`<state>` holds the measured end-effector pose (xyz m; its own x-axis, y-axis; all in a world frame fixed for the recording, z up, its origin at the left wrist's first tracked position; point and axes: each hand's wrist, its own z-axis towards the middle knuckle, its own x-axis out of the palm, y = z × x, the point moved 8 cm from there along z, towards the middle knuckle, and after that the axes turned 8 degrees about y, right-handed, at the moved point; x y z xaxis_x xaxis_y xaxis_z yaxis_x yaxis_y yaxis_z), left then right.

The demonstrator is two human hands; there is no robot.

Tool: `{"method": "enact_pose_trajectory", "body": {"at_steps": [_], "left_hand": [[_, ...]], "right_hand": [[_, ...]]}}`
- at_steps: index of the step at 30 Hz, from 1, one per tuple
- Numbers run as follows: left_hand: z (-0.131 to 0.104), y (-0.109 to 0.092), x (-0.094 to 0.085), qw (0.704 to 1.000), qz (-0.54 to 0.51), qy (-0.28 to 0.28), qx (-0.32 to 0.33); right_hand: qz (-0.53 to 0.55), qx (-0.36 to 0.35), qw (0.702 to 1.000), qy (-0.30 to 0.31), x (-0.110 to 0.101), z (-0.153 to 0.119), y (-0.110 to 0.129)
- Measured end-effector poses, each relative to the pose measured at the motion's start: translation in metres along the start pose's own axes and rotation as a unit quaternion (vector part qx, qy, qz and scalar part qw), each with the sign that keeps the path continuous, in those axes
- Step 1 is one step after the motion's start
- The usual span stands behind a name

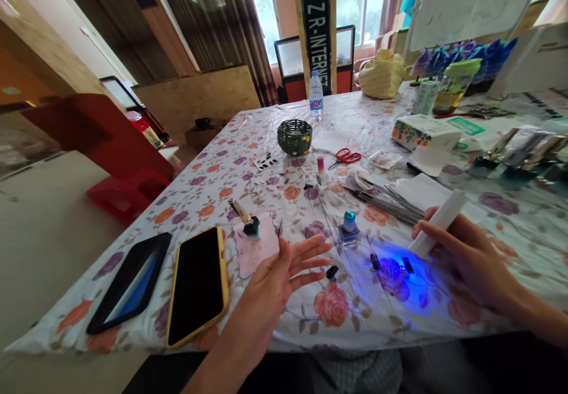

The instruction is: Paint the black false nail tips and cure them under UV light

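My right hand point(465, 258) is closed round a white handheld UV lamp point(439, 222), which throws blue-violet light down onto the flowered tablecloth. Two small dark nail tips on stands, a left one point(375, 261) and a right one point(407, 265), sit in that glow. My left hand point(288, 270) hangs over the cloth with fingers stretched out and nothing in it. Close to its fingertips stands another black nail tip point(332, 272). Just beyond is a nail polish bottle point(349, 229) with a blue-green cap. A dark bottle point(252, 226) with a gold cap rests on a pink sheet point(244, 249).
At the left lie a yellow-cased phone point(197, 287) and a black tablet-like device point(131, 281). Farther back are red-handled scissors point(347, 156), a dark woven basket point(294, 138), a pink-capped bottle point(321, 175) and a water bottle point(316, 95). Tweezers-like tools point(386, 204) lie near the lamp.
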<state>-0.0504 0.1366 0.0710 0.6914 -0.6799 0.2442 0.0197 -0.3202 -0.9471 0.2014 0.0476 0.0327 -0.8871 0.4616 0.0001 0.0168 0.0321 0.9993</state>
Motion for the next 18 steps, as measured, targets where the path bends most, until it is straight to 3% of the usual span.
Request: {"method": "enact_pose_trajectory", "body": {"at_steps": [5, 10, 14, 17, 18], "left_hand": [[-0.003, -0.015, -0.007, 0.981, 0.178, -0.077, 0.015], [-0.003, -0.048, 0.01, 0.935, 0.331, -0.107, 0.069], [0.014, -0.098, 0.04, 0.851, 0.481, -0.116, 0.177], [0.055, -0.115, 0.072, 0.777, 0.586, -0.021, 0.228], [0.072, -0.114, 0.083, 0.727, 0.646, 0.015, 0.23]], "right_hand": [[-0.002, -0.013, 1.0, 0.022, 0.003, 0.001, 0.002], [0.002, -0.048, 0.998, 0.033, 0.003, 0.001, 0.007], [0.006, -0.054, 0.998, 0.036, 0.003, 0.0, 0.01], [0.007, -0.056, 0.998, 0.04, 0.005, -0.001, 0.013], [0.008, -0.056, 0.998, 0.04, 0.006, -0.001, 0.013]]}}
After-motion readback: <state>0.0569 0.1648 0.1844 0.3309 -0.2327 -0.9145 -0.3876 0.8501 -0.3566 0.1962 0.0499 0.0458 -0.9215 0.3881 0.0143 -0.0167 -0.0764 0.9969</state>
